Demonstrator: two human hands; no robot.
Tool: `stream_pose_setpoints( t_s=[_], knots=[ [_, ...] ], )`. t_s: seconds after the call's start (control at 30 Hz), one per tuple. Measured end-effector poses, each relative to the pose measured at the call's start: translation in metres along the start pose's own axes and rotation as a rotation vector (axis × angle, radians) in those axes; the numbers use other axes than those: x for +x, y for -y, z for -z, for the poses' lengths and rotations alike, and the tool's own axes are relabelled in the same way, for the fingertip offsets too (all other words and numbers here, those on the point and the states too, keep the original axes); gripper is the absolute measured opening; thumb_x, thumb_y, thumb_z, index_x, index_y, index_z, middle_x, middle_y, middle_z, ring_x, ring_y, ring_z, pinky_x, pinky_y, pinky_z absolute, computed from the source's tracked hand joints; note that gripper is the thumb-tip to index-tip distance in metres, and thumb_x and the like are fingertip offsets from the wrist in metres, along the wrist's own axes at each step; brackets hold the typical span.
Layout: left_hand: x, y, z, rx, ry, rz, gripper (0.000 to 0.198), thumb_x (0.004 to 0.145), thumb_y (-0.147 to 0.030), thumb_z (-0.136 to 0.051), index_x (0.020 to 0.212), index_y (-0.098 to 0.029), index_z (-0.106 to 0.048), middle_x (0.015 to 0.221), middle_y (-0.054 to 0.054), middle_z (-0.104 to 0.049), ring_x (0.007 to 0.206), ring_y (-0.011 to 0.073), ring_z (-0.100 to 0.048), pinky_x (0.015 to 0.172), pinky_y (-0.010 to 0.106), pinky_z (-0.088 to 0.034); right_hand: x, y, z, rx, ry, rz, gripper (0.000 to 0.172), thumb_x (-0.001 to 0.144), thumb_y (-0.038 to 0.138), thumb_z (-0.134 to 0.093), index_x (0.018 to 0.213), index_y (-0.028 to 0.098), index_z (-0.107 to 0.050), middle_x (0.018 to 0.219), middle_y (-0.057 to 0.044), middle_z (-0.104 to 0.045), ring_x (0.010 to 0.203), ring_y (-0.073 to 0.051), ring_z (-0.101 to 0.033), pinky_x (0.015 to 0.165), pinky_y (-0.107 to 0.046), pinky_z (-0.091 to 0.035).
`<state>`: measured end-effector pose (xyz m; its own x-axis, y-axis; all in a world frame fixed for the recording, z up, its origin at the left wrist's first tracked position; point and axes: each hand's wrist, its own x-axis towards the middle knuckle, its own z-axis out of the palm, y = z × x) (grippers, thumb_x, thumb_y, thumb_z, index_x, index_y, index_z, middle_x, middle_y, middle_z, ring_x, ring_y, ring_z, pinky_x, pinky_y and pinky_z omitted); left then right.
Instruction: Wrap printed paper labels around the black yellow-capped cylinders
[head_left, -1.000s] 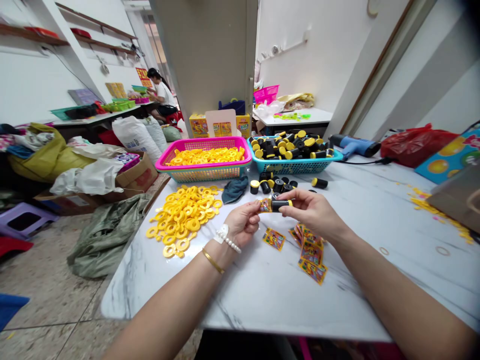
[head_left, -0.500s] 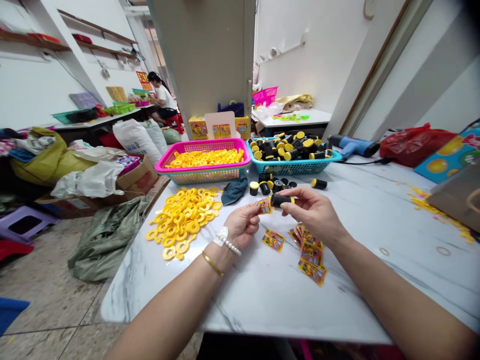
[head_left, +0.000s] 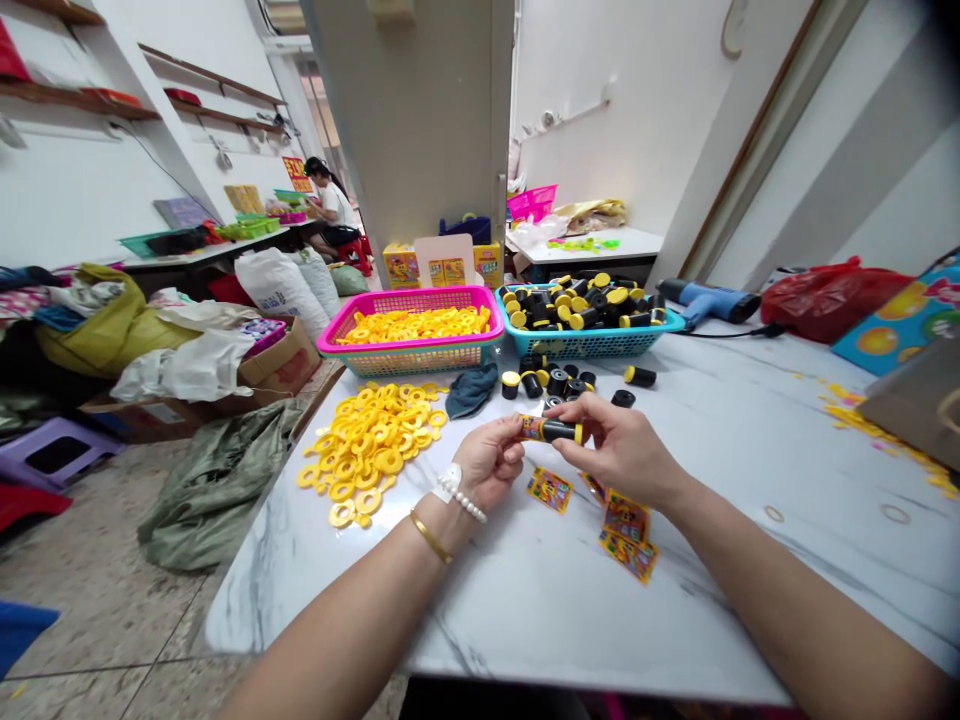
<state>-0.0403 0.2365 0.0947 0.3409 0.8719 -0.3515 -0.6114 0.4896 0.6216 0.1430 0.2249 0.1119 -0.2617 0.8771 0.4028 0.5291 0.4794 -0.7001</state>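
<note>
My right hand (head_left: 622, 448) is closed in a pinch around a small black cylinder (head_left: 561, 431) with a yellow end, held sideways above the table. Between the fingertips of my left hand (head_left: 491, 462) is a printed orange label (head_left: 532, 428), which meets the cylinder's left part. Whether it is stuck on or only laid against it, I cannot tell. Below the hands lie a single flat label (head_left: 550, 490) and, further right, a loose pile of labels (head_left: 628, 520), partly behind my right hand. Several black cylinders (head_left: 556, 381) stand and lie just beyond my hands.
A pink basket (head_left: 327, 341) holds yellow ring pieces; more yellow rings (head_left: 358, 440) are heaped on the marble-patterned table (head_left: 495, 600). The blue basket (head_left: 600, 345) is full of black cylinders. A dark cloth (head_left: 471, 390), a blue heat gun (head_left: 709, 300) and a red bag (head_left: 829, 295) lie around.
The label and the cylinder, apart at an angle before, now line up end to end and touch. My right fingers have shifted to the cylinder's yellow end. The view has tilted slightly upward.
</note>
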Motion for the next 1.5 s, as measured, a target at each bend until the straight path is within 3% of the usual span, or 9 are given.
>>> stream_pose_setpoints(
  t_s=[0.17, 0.3, 0.5, 0.67, 0.77, 1.03, 1.27, 1.4, 1.5],
  knots=[
    [0.001, 0.003, 0.002, 0.070, -0.009, -0.109, 0.021, 0.075, -0.021, -0.075, 0.077, -0.011, -0.057, 0.066, -0.002, -0.059, 0.038, -0.0007, -0.037, 0.032, 0.011, -0.016, -0.001, -0.005, -0.001, -0.125, -0.037, 0.109, 0.017, 0.077, 0.022, -0.066, 0.092, 0.022, -0.058, 0.105, -0.004, -0.073, 0.061, -0.012, -0.060, 0.062, -0.028, -0.048],
    [0.000, 0.004, 0.003, 0.179, -0.015, -0.160, 0.027, 0.070, -0.027, -0.081, 0.076, -0.009, -0.062, 0.051, -0.006, -0.049, 0.036, 0.0002, -0.033, 0.032, 0.012, -0.013, -0.002, -0.008, -0.004, -0.113, -0.075, 0.143, 0.015, 0.080, 0.024, -0.066, 0.092, 0.022, -0.057, 0.106, -0.005, -0.073, 0.061, -0.012, -0.060, 0.062, -0.029, -0.050],
    [0.001, -0.002, 0.003, 0.095, -0.008, -0.130, 0.019, 0.077, -0.020, -0.076, 0.079, -0.008, -0.061, 0.070, 0.001, -0.062, 0.039, -0.0014, -0.037, 0.031, 0.010, -0.015, -0.002, -0.009, -0.009, 0.142, -0.113, 0.027, 0.023, 0.078, 0.030, -0.073, 0.095, 0.021, -0.061, 0.109, -0.008, -0.072, 0.069, -0.015, -0.065, 0.063, -0.031, -0.056],
    [0.003, -0.007, 0.003, -0.032, -0.035, -0.060, 0.008, 0.088, -0.010, -0.058, 0.081, -0.008, -0.059, 0.073, 0.001, -0.058, 0.038, -0.0022, -0.034, 0.029, 0.009, -0.016, 0.003, -0.009, -0.008, 0.636, -0.113, -0.178, 0.034, 0.074, 0.034, -0.079, 0.101, 0.022, -0.062, 0.087, -0.003, -0.073, 0.071, -0.018, -0.072, 0.070, -0.036, -0.061],
    [0.001, -0.006, 0.000, -0.071, -0.030, -0.031, 0.010, 0.091, -0.009, -0.054, 0.081, -0.009, -0.057, 0.070, 0.000, -0.055, 0.038, -0.0018, -0.035, 0.028, 0.009, -0.017, 0.006, -0.009, -0.010, 0.767, -0.117, -0.257, 0.039, 0.070, 0.034, -0.082, 0.101, 0.021, -0.063, 0.082, -0.002, -0.074, 0.069, -0.018, -0.073, 0.073, -0.036, -0.061],
    [0.000, -0.007, -0.001, -0.120, -0.035, -0.024, 0.015, 0.095, -0.009, -0.047, 0.083, -0.009, -0.056, 0.069, 0.001, -0.057, 0.035, -0.0016, -0.034, 0.027, 0.009, -0.017, 0.000, -0.010, -0.015, 0.459, -0.092, -0.184, 0.034, 0.074, 0.035, -0.078, 0.101, 0.018, -0.067, 0.071, -0.001, -0.067, 0.052, -0.012, -0.059, 0.047, -0.027, -0.050],
    [0.001, -0.004, 0.001, -0.083, -0.055, -0.011, 0.016, 0.095, -0.010, -0.048, 0.082, -0.009, -0.056, 0.069, 0.001, -0.059, 0.034, -0.0015, -0.035, 0.026, 0.010, -0.016, 0.001, -0.011, -0.010, 0.111, -0.153, 0.078, 0.019, 0.079, 0.026, -0.072, 0.097, 0.021, -0.069, 0.090, -0.004, -0.063, 0.065, -0.012, -0.055, 0.054, -0.027, -0.048],
    [0.001, -0.003, 0.000, -0.075, -0.079, -0.032, 0.016, 0.094, -0.009, -0.048, 0.080, -0.009, -0.056, 0.068, 0.000, -0.058, 0.034, -0.0014, -0.035, 0.026, 0.010, -0.015, 0.001, -0.008, -0.008, 0.146, -0.139, 0.109, 0.018, 0.079, 0.025, -0.071, 0.096, 0.021, -0.068, 0.093, -0.004, -0.064, 0.067, -0.012, -0.056, 0.056, -0.026, -0.050],
    [0.002, -0.002, 0.001, -0.063, -0.064, -0.032, 0.016, 0.094, -0.009, -0.048, 0.080, -0.009, -0.056, 0.066, -0.001, -0.056, 0.035, -0.0012, -0.036, 0.027, 0.010, -0.015, 0.000, -0.006, -0.009, 0.309, -0.052, -0.043, 0.024, 0.077, 0.030, -0.073, 0.099, 0.020, -0.066, 0.089, -0.004, -0.067, 0.060, -0.012, -0.057, 0.049, -0.025, -0.048]
  ],
)
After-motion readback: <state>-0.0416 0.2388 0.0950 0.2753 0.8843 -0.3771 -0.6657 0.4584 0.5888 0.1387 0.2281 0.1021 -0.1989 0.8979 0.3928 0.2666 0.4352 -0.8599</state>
